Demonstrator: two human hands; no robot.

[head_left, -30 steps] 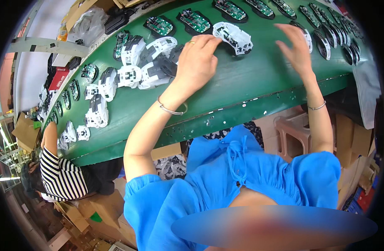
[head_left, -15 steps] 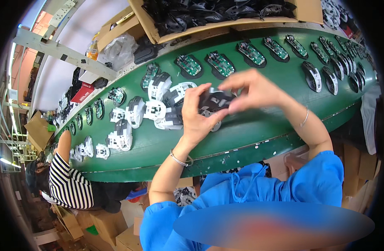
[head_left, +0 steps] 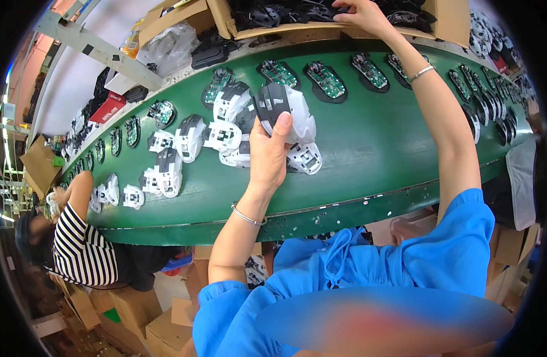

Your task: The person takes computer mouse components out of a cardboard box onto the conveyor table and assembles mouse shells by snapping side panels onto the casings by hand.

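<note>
My left hand (head_left: 268,152) is closed round a white and black computer mouse shell (head_left: 300,113), thumb against its near side, holding it above the green belt. My right hand (head_left: 368,16) is at the far cardboard box (head_left: 455,24), over its heap of black plastic parts (head_left: 267,16). Its thumb and fingers are bent toward each other; whatever is between them cannot be made out. Just beyond and left of my left hand lie several white and black mouse shells (head_left: 190,138), some overlapping. A white shell piece (head_left: 305,158) rests beside the held one, partly covered by it.
Mouse bases with green circuit boards (head_left: 326,80) line the far side of the green belt (head_left: 368,149). Mouse shells (head_left: 508,125) cluster at the right. A person in a striped top (head_left: 83,250) works at the left end. A clear plastic bag (head_left: 171,46) lies behind the belt.
My right hand has left the mouse shell and reached up to the box of black parts. My left hand has turned the shell, so its white and black outside now shows.
</note>
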